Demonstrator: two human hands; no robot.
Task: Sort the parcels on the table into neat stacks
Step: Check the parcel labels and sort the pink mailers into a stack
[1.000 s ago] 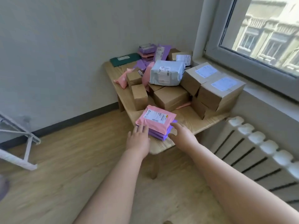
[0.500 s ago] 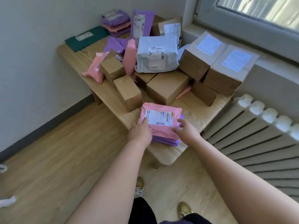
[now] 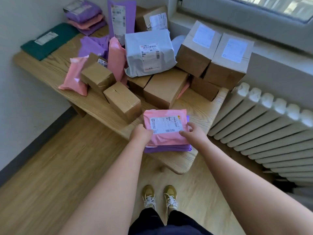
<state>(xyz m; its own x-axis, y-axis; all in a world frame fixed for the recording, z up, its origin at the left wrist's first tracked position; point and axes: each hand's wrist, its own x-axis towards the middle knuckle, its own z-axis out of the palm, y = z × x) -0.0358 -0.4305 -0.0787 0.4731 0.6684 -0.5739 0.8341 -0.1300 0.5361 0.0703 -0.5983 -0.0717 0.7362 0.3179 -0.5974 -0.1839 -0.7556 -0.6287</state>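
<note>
1. Pink parcel (image 3: 166, 123) lay at the lower centre of the frame, label up, on top of a purple parcel (image 3: 167, 149), at the near end of the table (image 3: 201, 106).
2. The left hand (image 3: 141, 135) gripped the pink parcel's left edge with curled fingers. The right hand (image 3: 194, 134) pinched its right edge, thumb on top.
3. Judged from this, the step in hand was squaring the pink parcel on the purple one, so starting a soft-mailer stack.
4. Most of the sorting looked undone. A grey parcel (image 3: 149, 53) sat tilted on brown boxes (image 3: 165, 89) at the centre. More pink and purple mailers leaned among small boxes to the centre left.
5. A small mailer stack (image 3: 84, 16) stood in the upper left, with a green parcel (image 3: 49, 39) flat just below it.
6. The next move likely called for lining up the edges and letting go. The hands would then reach up the frame for a loose mailer, lifted without toppling the leaning boxes.
</note>
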